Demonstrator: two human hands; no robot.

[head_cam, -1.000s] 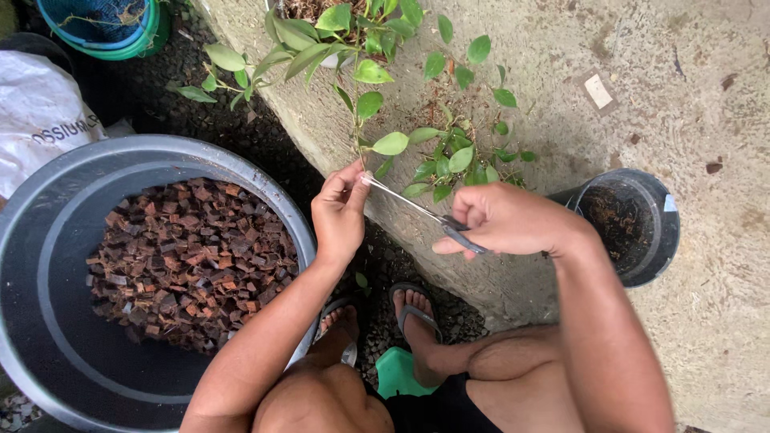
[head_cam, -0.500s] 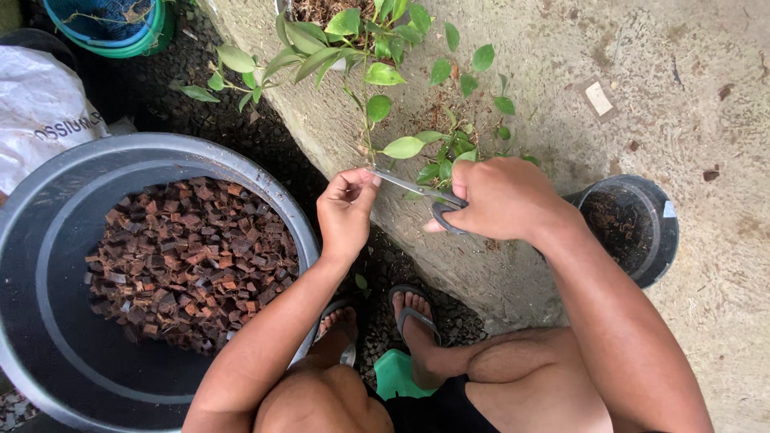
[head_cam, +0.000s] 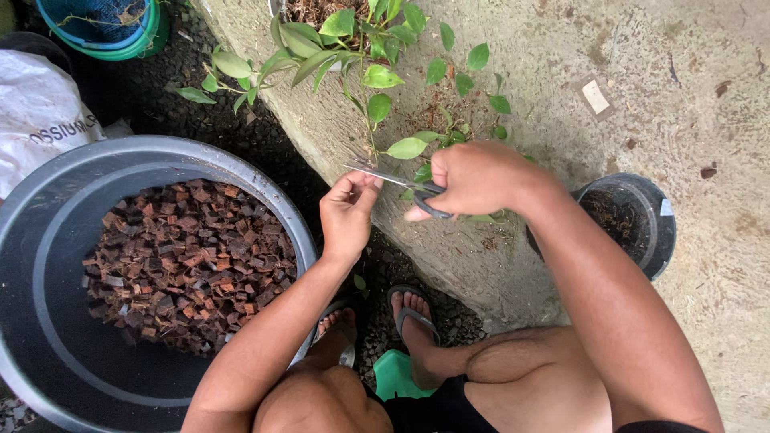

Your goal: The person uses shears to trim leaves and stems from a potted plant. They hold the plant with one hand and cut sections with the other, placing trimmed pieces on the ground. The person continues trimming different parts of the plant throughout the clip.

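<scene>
1. Just above the person's knees, the right hand (head_cam: 473, 178) is closed tight around the dark handles of a pair of scissors (head_cam: 395, 181).
2. The thin metal blades stick out from that hand toward the left hand (head_cam: 346, 215). The blades look nearly closed.
3. The left hand is just beside the blade tips. Its fingers are pinched together at the bottom of a thin green stem (head_cam: 371, 128), right where the blades meet it.
4. The stem goes up from the left hand to a leafy green plant (head_cam: 353, 40) on the concrete ledge (head_cam: 561, 104).
5. A big green leaf (head_cam: 406, 147) hangs between the two hands, just above the scissors.
6. Below and to the left of the left hand sits a big grey tub (head_cam: 48, 240). It is full of small brown bark chips (head_cam: 188, 265).
7. To the right of the right arm, near the elbow, is a small black pot (head_cam: 654, 232) with dark soil inside.
8. Below both hands are the person's feet in sandals (head_cam: 413, 313) on dark gravel.
9. Far up and left of the left hand are a white sack (head_cam: 40, 120) and a blue and green bucket (head_cam: 104, 32).
</scene>
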